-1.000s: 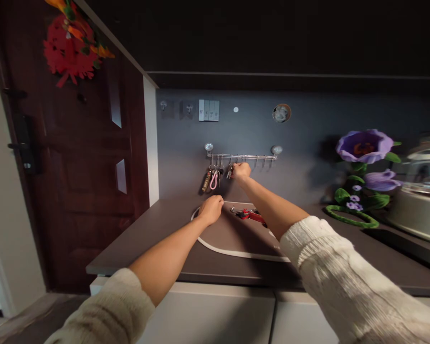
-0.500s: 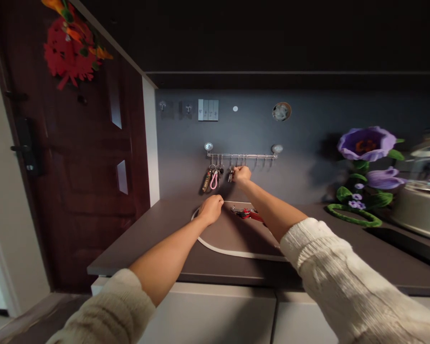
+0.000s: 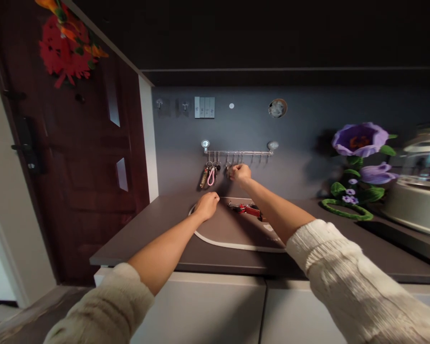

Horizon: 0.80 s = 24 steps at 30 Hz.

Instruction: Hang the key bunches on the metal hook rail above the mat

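Note:
A clear rail with hooks (image 3: 251, 153) is fixed to the grey wall. From one of its middle hooks hangs a small bunch of keys (image 3: 227, 169). My right hand (image 3: 241, 174) is closed, its fingertips pinched at these keys and partly covering them. Farther left on the rail hang other keys, with a pink loop strap (image 3: 210, 177) and a brown keychain tag (image 3: 203, 178). My left hand (image 3: 207, 206) is low over the left part of the mat (image 3: 215, 234), fingers curled together, with nothing visible in them. Red keychains with keys (image 3: 249, 209) lie on the mat between my arms.
Purple felt flowers (image 3: 360, 139) and a pale appliance with a clear top (image 3: 415, 205) stand on the counter at right. A dark cabinet (image 3: 272, 38) overhangs the wall. At left is a dark red door (image 3: 93, 200). Switches (image 3: 204, 107) sit above the rail.
The view has shifted slightly. My right hand has moved a little away from the hanging keys, to the right relative to them. My left hand stays about where it was over the mat.

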Each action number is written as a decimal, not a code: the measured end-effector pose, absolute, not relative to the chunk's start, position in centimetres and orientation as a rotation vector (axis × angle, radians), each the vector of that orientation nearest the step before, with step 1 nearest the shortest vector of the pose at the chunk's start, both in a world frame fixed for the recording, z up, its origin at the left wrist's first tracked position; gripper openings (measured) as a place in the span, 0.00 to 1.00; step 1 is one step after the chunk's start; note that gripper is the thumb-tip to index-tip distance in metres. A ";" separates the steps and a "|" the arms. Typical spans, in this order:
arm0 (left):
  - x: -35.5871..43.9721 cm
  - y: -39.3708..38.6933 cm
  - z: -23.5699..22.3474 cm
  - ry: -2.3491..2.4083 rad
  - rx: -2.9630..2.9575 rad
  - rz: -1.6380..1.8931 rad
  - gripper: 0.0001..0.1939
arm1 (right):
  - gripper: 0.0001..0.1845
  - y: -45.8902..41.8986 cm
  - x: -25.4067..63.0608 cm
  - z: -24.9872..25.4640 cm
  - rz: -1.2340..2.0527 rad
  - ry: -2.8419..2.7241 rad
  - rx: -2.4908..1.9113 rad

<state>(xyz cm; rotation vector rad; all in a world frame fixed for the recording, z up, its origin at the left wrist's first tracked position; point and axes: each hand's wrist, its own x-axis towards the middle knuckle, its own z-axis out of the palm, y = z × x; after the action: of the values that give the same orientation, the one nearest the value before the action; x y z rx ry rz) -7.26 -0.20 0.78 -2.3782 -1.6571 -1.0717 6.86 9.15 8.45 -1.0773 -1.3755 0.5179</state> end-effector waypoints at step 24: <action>-3.9 3.4 1.1 -1.653 -2.447 -0.816 0.19 | 0.07 0.9 12.3 3.3 0.233 -1.755 -1.330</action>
<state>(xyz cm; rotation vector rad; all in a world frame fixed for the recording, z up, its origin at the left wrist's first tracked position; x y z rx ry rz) -3.91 3.39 1.09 -2.4470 -1.6530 -0.8162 12.31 0.88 3.30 -1.3297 -1.7554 0.2329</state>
